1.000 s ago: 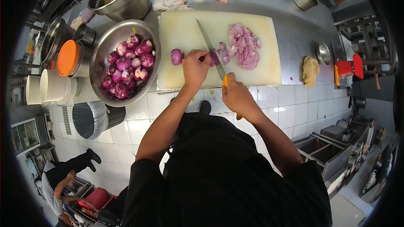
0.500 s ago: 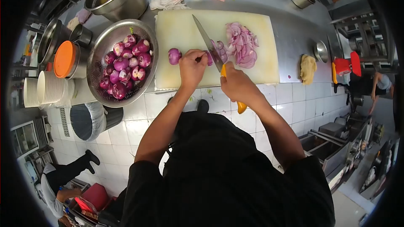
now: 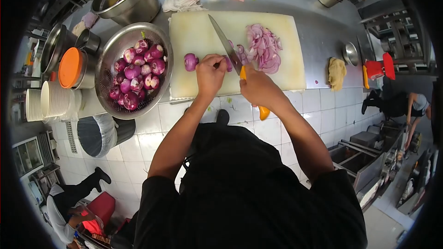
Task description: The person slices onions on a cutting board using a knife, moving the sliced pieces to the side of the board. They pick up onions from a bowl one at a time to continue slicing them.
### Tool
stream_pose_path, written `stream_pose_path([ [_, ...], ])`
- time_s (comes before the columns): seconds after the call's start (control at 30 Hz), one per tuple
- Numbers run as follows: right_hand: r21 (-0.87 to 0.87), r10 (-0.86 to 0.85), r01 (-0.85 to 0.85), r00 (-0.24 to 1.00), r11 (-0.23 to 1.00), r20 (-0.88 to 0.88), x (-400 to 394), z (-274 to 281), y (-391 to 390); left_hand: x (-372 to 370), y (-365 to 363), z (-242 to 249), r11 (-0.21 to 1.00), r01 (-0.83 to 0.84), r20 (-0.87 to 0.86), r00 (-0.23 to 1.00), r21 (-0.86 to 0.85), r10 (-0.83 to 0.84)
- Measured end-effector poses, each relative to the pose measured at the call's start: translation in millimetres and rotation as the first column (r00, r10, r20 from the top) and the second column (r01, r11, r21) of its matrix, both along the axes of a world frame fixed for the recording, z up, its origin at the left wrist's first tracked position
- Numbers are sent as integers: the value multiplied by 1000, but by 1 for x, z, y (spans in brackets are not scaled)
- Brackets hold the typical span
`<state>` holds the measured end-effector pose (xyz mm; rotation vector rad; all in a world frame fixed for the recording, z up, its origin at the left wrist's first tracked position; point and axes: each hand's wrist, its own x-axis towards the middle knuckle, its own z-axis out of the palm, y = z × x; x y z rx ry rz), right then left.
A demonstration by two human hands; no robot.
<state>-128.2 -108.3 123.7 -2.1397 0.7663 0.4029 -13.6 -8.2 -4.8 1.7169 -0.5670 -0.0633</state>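
Your left hand [image 3: 210, 76] is over the cutting board [image 3: 194, 27], its grip curled and pinching a red onion piece [image 3: 228, 63] at the fingertips. Your right hand [image 3: 260, 85] has its grip wrapped around the yellow handle of the knife [image 3: 224, 37], the handle's end showing below your palm. The blade slants across the board with its tip toward the far left, its edge close against the right side of the piece; whether it is biting in, you cannot tell from here. Just beyond the blade lie a few loose onion slices [image 3: 241, 54], and to the right of them sits a heap of sliced onion [image 3: 264, 48]. Left of your left hand, near it, another red onion [image 3: 191, 62] rests on the board. The perforated metal colander [image 3: 167, 60] stands at the board's left, holding many peeled red onions [image 3: 132, 71]. All this is on the steel table [image 3: 323, 37], where a yellowish cloth [image 3: 336, 74] and a small metal bowl [image 3: 350, 54] lie well to the right.
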Motion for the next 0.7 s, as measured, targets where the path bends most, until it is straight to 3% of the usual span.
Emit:
stream_pose_path([
  [0.07,-14,-3,2,997,1000,-79,-7,16,10,0,-2,0,1000,-4,5,1000,0,4],
  [0.17,-131,41,-46,998,990,-40,-17,-9,14,1,0,-1,1000,2,23,1000,2,-2],
  [0.37,-332,105,2,947,943,305,-5,-92,4,5,-2,-4,1000,1,20,1000,-19,-1],
  [0.47,-67,-10,19,991,998,133,21,-60,-14,3,-3,-8,1000,8,27,1000,-10,-7],
  [0.5,-110,14,4,987,994,159,19,-56,-17,5,-3,-5,1000,6,36,999,16,-7],
  [0.6,39,-14,14,1000,999,16,4,-2,-6,3,-1,-6,1000,8,8,1000,26,-9],
  [0.7,22,-26,29,992,999,-124,-6,26,12,2,-1,-6,1000,1,-6,1000,19,-1],
])
